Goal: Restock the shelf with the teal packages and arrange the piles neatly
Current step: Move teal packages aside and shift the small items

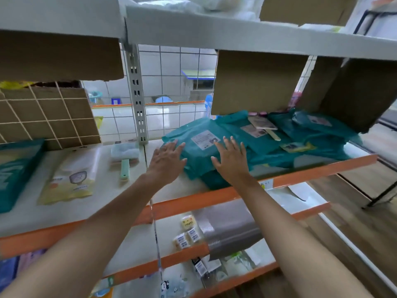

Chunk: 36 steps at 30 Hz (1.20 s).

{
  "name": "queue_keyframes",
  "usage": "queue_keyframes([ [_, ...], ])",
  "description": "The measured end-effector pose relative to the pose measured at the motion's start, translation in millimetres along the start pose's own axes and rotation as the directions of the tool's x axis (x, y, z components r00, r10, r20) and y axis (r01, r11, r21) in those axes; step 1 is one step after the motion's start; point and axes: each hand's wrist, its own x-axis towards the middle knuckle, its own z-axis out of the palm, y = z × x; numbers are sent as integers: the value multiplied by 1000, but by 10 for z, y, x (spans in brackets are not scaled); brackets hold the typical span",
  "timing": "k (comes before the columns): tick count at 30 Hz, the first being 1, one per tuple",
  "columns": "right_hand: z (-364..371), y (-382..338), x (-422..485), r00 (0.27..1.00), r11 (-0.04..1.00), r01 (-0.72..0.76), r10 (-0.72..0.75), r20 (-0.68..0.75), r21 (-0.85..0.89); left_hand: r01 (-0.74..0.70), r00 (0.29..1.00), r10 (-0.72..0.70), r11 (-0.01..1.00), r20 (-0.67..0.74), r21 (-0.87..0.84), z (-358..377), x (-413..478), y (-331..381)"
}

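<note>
at frame centre, left hand (167, 160) and right hand (231, 160), fingers spread flat, should square the pile of soft teal plastic packages (202, 147) with even inward pressure.

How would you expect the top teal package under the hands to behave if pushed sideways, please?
The top teal package looks like glossy plastic film, so it would probably slide easily. Its wrinkled, sagging edges suggest it is floppy, likely buckling rather than moving as one piece.
</note>
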Motion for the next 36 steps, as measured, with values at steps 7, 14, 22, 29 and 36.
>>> queue_keyframes([
  [7, -129, 859, 491, 997, 997, 80, -80, -2, 14, 86, 994, -87, 996, -60, -16, 137, 589, 670],
  [14, -56, 1635, 783, 995, 994, 104, -103, -11, 28, 121, 992, -120, 993, -36, 2, 380, 1035, 1220],
  [22, 107, 2151, 1013, 998, 992, 56, -53, -29, 110, 242, 968, -246, 968, -50, -71, 496, 1376, 1407],
  [29, 162, 2136, 1199, 999, 998, -41, 41, -5, 43, 656, 755, -651, 747, 81, -110, 470, 1344, 768],
  [36, 110, 2027, 1395, 975, 975, -192, 176, 137, 116, 796, 597, -773, 539, 213, -276, 486, 1230, 410],
])
